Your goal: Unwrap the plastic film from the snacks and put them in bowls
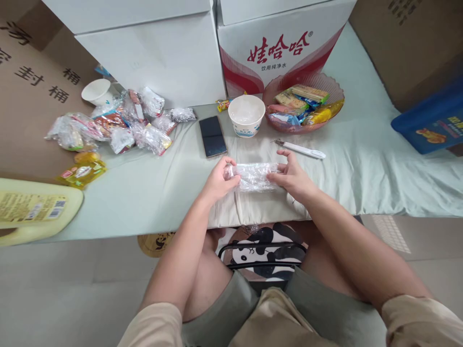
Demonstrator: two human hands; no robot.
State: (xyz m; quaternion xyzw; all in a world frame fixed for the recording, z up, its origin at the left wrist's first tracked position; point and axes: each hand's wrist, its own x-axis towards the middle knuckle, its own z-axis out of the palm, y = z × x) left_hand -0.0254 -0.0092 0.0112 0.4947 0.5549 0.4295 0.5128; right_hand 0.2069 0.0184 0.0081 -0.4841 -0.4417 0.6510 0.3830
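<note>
A crinkled roll of clear plastic wrap (255, 176) stretches between my two hands above the near edge of the cloth. My left hand (220, 179) pinches its left end, thumb in front. At the other end, my right hand (294, 178) grips it between thumb and fingers, with the index finger raised. Whether anything lies inside the wrap, I cannot tell. Just beyond my hands are a dark-screened phone (212, 136), a white paper cup (246, 115) and a white utility knife (302, 149).
A pink glass bowl (269, 96) holds packaged snacks at the back right. Plastic-wrapped snack packets (123, 125) pile up at left, near another paper cup (97, 91). White cartons (152, 58) stand behind. A yellow jug (39, 207) and a blue box (430, 120) flank the cloth.
</note>
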